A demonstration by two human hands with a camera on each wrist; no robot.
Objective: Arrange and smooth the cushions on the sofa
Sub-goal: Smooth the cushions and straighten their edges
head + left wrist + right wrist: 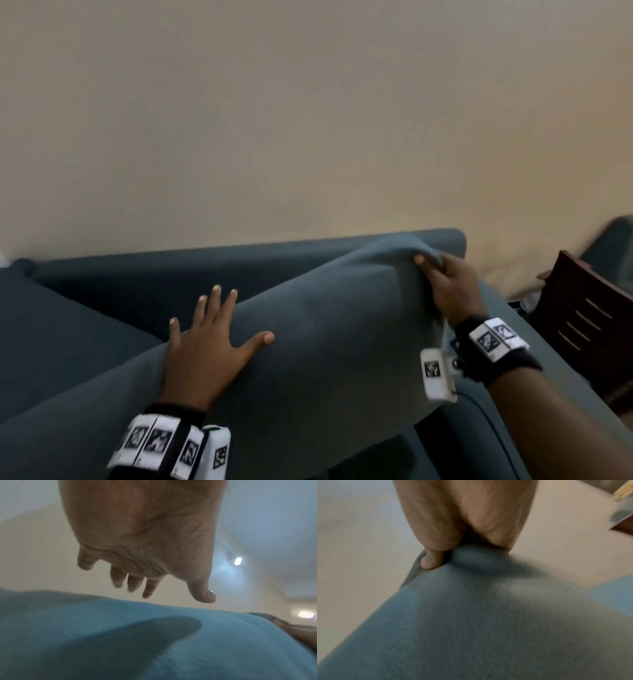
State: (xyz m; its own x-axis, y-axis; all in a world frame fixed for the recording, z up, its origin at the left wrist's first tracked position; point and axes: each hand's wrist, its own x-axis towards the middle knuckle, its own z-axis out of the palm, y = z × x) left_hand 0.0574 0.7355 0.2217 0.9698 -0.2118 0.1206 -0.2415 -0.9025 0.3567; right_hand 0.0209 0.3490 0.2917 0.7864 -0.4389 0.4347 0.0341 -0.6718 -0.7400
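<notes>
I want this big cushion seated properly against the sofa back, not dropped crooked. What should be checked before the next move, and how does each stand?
1. Right hand grips the cushion corner: ok.
2. Left hand open, fingers spread over the cushion; wrist view shows a gap: contact cannot tell.
3. Cushion seated flat: not ok, it lies tilted.
4. Sofa back free behind it: ok.
5. Seat beneath clear: cannot tell, hidden.

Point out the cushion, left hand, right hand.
cushion [325, 329]: head view, middle of its front face.
left hand [202, 356]: head view, back of the hand, fingers spread.
right hand [452, 287]: head view, back of the hand gripping the cushion's corner.
</notes>
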